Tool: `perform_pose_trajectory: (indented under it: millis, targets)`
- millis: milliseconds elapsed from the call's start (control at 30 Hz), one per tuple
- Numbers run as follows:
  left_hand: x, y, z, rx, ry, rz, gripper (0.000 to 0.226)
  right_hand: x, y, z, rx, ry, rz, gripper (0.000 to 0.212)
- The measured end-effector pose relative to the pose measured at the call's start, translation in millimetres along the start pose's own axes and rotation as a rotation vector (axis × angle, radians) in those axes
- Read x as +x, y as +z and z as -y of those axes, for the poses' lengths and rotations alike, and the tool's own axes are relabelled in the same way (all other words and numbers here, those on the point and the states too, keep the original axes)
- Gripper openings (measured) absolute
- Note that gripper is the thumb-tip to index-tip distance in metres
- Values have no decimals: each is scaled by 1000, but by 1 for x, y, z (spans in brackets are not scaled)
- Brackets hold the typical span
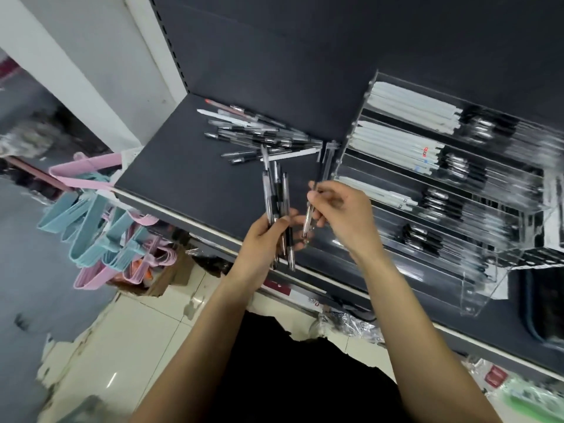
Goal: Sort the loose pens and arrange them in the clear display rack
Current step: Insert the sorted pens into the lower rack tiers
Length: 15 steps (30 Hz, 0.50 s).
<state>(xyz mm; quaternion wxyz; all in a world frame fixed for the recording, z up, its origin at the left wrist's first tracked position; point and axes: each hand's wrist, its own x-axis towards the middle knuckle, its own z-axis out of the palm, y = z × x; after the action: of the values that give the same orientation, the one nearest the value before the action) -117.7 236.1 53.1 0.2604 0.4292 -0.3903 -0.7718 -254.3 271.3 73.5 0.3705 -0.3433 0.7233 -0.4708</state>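
A heap of loose pens (259, 134), mostly clear with black grips, lies at the back of the dark shelf (189, 166). My left hand (265, 239) grips a bundle of several clear pens (279, 206) upright over the shelf's front edge. Just to its right, my right hand (341, 212) pinches a single clear pen (309, 209), held nearly upright. The clear display rack (451, 190) stands on the right of the shelf. Its stepped tiers hold rows of white pens and black-gripped clear pens.
Pink and blue hangers (97, 227) hang off a rail left of the shelf. A cardboard box (171, 273) sits on the tiled floor below. A lower shelf (488, 337) with packaged goods runs under the rack at the right.
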Motion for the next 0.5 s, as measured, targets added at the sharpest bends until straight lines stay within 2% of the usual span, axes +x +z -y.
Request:
perform_pose_trajectory:
  millis: [100,267,400,500]
  targets:
    - [-3,-3,1,-36,15,-52,22,-12,9,0,-126,-97,1,27]
    - [-6,-6,-1,-109,-6,-39,22,-19,28,5,-323,-247,-69,14]
    - [-5,-12,-9,-174,0,-22,23,-21,40,8,-178,-202,-25,11]
    - [-4,-20,-11,-90,52,-17,24,-19,40,11,-100,-131,38,13]
